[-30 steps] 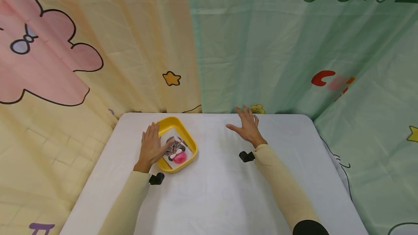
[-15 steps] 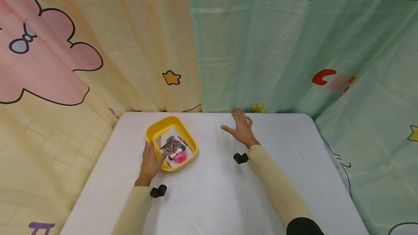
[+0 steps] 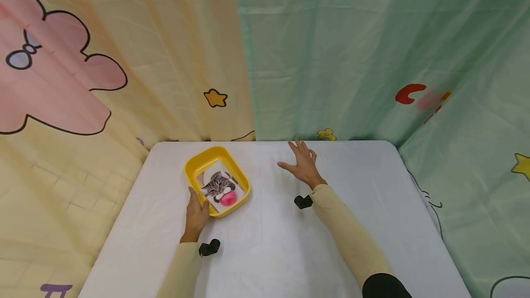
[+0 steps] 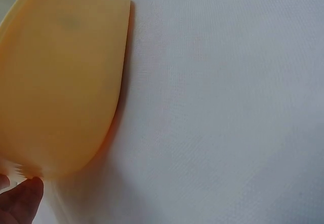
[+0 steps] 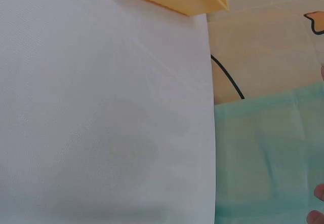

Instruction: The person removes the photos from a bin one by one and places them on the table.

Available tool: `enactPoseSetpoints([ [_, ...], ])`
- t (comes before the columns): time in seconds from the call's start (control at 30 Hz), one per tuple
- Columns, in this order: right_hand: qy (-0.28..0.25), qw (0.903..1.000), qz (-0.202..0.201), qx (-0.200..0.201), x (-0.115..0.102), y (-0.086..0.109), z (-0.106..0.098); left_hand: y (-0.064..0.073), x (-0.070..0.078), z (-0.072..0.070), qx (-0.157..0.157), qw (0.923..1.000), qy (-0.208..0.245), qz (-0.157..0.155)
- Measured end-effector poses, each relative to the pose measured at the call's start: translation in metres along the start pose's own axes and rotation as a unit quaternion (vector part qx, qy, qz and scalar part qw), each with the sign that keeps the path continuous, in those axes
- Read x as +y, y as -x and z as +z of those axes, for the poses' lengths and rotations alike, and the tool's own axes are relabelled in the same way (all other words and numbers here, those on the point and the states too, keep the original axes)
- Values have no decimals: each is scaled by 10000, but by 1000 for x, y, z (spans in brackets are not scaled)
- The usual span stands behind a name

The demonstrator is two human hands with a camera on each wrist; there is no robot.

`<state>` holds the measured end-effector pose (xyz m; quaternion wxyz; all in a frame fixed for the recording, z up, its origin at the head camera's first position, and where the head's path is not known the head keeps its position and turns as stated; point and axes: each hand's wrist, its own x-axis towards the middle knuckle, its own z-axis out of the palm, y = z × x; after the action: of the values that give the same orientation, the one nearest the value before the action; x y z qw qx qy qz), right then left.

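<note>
A yellow plastic tray [image 3: 193, 165] stands at the back left of the white table. Inside it lies a picture card [image 3: 219, 186] showing a striped cat and something round and pink. My left hand [image 3: 196, 217] holds the tray's near left corner, fingers along the left side and thumb on the near side. In the left wrist view, a fingertip [image 4: 31, 189] touches the outer wall of the tray [image 4: 66, 72]. My right hand [image 3: 305, 165] hovers above the table's back part with its fingers spread and nothing in it. Only a few of its fingertips [image 5: 316, 217] show in the right wrist view.
The white table [image 3: 265, 252] has a back edge close beyond the tray and my right hand. Printed curtains, yellow on the left [image 3: 165, 82] and green on the right [image 3: 372, 59], hang behind and beside it. Black wrist cameras [image 3: 209, 247] sit on both wrists.
My left hand has drawn back from over the tray's left side to its near corner, uncovering the card. My right hand has shifted slightly left. The tray stays in place.
</note>
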<state>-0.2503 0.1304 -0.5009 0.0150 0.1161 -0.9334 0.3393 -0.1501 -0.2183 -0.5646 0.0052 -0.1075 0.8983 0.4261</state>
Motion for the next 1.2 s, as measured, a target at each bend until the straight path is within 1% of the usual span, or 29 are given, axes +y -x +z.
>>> enactPoseSetpoints([
  [0.07,2,10000,-10,-4,0,0,2,0,1,0,-10,10000,22,-72],
  [0.2,45,10000,-25,-5,1,1,6,-1,2,-1,-150,9996,15,-218],
  [0.27,73,10000,-6,-62,1,2,7,-2,3,-2,-207,9996,-21,-213],
  [0.43,104,9998,13,-154,1,4,7,-5,-1,-4,-243,9996,-139,84],
  [0.6,258,9996,-65,-97,0,6,3,-9,-4,-6,-332,9983,-222,417],
  [0.73,346,9993,-118,-67,-2,8,-1,-11,-5,-6,-628,9965,-302,454],
  [0.83,410,9990,-131,-69,-5,11,-3,-12,-4,-6,-826,9950,-268,496],
  [0.93,487,9987,-122,-70,-7,13,-6,-12,-3,-7,-923,9933,-260,645],
  [1.13,692,9975,-114,-39,-9,17,-14,-13,-1,-5,-1075,9903,-292,832],
  [1.2,761,9970,-134,-23,-9,18,-18,-13,-1,-4,-1104,9887,-312,967],
])
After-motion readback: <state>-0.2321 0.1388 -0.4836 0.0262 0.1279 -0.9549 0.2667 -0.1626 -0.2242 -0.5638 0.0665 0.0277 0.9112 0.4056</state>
